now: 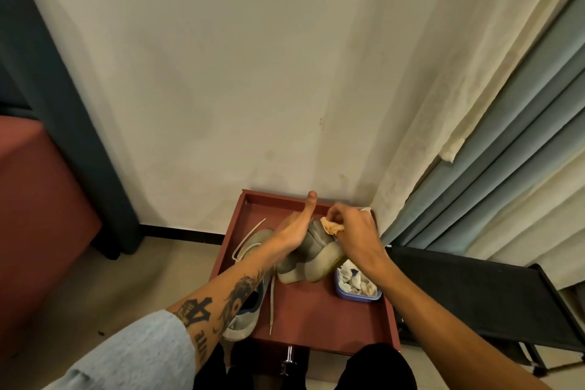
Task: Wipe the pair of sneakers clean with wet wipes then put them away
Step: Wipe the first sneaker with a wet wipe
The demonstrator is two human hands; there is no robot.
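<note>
While the fingers of our right hand [353,229] clamp a wipe [330,227] onto the sneaker [315,255], our left hand [292,231] braces it beside them, its fingers hidden, so we cannot tell their state.

Reads dull grey over the held sneaker [311,245], its pale sole [327,261] edged yellow-green. Grey again on the second sneaker [250,310], blue inside, off-white laces [271,304]. Stained tan-orange on the wipe [330,226]. Brick red across the counter [304,320]. Blue tub [357,298], whitish crumpled wipes [354,279]. Black tattoo lettering [193,313].
</note>
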